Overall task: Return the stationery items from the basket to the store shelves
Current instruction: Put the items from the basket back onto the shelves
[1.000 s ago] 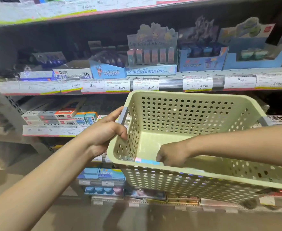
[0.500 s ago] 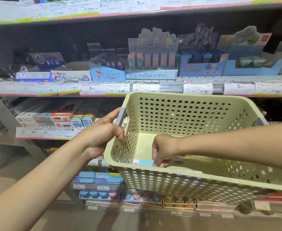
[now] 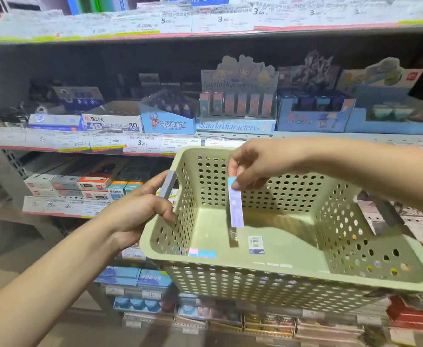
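Note:
A pale green perforated basket (image 3: pixel 293 274) hangs in front of the store shelves. My left hand (image 3: pixel 140 209) grips its grey handle (image 3: pixel 167 187) at the left rim. My right hand (image 3: pixel 260 162) is above the basket and pinches the top end of a long pastel eraser pack (image 3: pixel 235 206), which hangs down over the basket's inside. Another pink and blue pack (image 3: pixel 202 252) lies against the near wall inside. A barcode sticker (image 3: pixel 255 244) shows on the basket floor.
A Sanrio characters display box (image 3: pixel 235 126) with similar packs stands on the shelf just behind the basket. Blue eraser boxes (image 3: pixel 168 123) and other display boxes (image 3: pixel 313 116) flank it. Lower shelves (image 3: pixel 62 206) hold more boxed stationery. Price labels line the shelf edges.
My right hand has come up out of the basket holding the long eraser pack, which now hangs above the rim. The basket stays in my left hand.

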A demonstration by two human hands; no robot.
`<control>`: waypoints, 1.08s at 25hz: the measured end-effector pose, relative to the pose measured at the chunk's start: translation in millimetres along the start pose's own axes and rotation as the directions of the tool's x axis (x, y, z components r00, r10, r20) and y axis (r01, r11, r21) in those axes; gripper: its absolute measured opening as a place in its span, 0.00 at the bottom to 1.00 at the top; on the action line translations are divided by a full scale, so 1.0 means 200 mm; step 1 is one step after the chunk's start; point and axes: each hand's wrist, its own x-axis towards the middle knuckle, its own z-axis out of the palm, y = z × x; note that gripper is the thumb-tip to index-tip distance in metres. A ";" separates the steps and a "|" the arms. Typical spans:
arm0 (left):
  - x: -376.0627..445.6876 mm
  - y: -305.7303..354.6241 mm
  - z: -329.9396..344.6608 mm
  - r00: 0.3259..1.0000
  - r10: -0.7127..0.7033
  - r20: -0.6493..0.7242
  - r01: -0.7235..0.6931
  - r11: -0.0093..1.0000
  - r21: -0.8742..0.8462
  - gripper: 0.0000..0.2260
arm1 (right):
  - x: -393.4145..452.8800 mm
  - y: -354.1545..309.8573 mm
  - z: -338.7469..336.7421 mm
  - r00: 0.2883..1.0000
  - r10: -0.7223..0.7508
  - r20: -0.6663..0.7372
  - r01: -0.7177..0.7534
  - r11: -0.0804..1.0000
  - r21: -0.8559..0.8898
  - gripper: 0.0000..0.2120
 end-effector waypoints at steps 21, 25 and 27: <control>0.10 0.07 -0.27 0.996 -0.009 0.088 0.006 0.999 0.041 0.36 | 0.52 -0.07 -0.34 0.571 -0.219 -0.791 0.258 0.963 -0.081 0.07; 0.10 0.07 -0.28 0.994 -0.005 0.107 0.001 0.999 0.034 0.36 | 0.55 -0.06 -0.36 0.555 -0.238 -0.797 0.164 0.971 -0.175 0.09; 0.10 0.07 -0.28 0.994 -0.001 0.112 -0.003 1.000 0.030 0.36 | 0.55 -0.06 -0.36 0.549 -0.238 -0.801 0.155 0.971 -0.182 0.09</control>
